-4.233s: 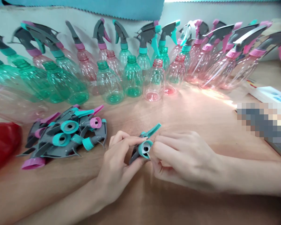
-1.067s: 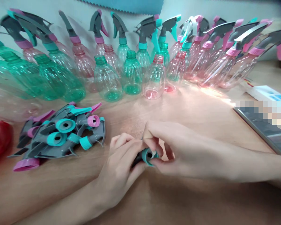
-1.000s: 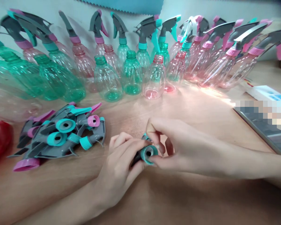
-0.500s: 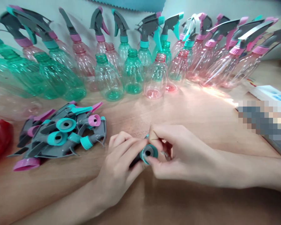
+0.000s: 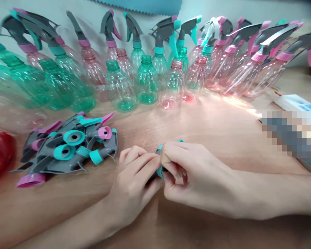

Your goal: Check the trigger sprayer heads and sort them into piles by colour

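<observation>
Low on the wooden table [image 5: 223, 124], both my hands meet around one grey and teal spray trigger head [image 5: 159, 170]. My left hand [image 5: 133, 180] is closed round its grey body from the left. My right hand [image 5: 194, 176] is curled over its teal screw cap, fingers pinched at the cap's mouth, so most of the piece is hidden. Only a teal sliver shows between the hands. A pile of loose grey trigger heads [image 5: 67, 147] with teal and pink caps lies just left of my left hand.
Several green and pink clear bottles [image 5: 147, 81] stand in rows along the back, some topped with sprayers. A red bag [image 5: 0, 155] sits at the left edge. A white box [image 5: 295, 102] and a blurred flat object [image 5: 292, 135] lie at the right.
My right hand's fingers have closed down over the teal cap, hiding its opening, which showed half a second ago. My left hand keeps the same hold.
</observation>
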{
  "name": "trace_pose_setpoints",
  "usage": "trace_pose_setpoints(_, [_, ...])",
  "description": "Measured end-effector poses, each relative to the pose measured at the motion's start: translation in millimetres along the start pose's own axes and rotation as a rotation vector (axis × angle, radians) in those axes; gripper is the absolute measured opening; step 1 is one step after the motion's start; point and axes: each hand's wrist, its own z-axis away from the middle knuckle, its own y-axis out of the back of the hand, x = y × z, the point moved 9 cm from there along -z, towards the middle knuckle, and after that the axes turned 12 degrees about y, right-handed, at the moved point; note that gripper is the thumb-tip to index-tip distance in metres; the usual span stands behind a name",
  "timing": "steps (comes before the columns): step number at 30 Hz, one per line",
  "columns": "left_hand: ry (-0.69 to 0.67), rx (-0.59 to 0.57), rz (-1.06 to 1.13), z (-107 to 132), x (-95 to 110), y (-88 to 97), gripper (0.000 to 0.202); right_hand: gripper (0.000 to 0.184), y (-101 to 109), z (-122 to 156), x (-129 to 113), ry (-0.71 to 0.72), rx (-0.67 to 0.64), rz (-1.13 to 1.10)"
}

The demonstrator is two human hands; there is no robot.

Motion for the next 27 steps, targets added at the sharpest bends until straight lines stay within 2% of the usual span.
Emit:
trace_pose_setpoints(3, [0.0,0.013,-0.023,-0.1,0.2,0.8,0.015,0.019,-0.8,0.9,-0.7,-0.008,-0.018,0.104])
trace_pose_setpoints(7, [0.015,0.034,-0.052,-1.4,0.1,1.6,0.013,0.009,2.7,2.2,-7.6,0.008,-0.027,0.404])
trace_pose_setpoints(11, [0.029,0.024,-0.077,-1.4,0.0,0.0,0.019,0.012,2.7,4.8,-19.0,0.032,-0.054,0.665])
trace_pose_setpoints(16, [0.032,0.043,-0.152,-1.2,-0.2,-0.9,0.024,0.009,-4.9,9.7,-21.8,-0.004,-0.131,0.871])
trace_pose_setpoints(20, [0.01,0.056,-0.197,-1.4,2.3,-1.9,0.024,0.013,-13.5,11.7,-24.0,0.019,-0.192,0.938])
trace_pose_setpoints(27, [-0.012,0.076,-0.282,-1.0,5.4,-3.1,0.018,0.019,-18.4,10.8,-17.7,0.022,-0.26,0.831])
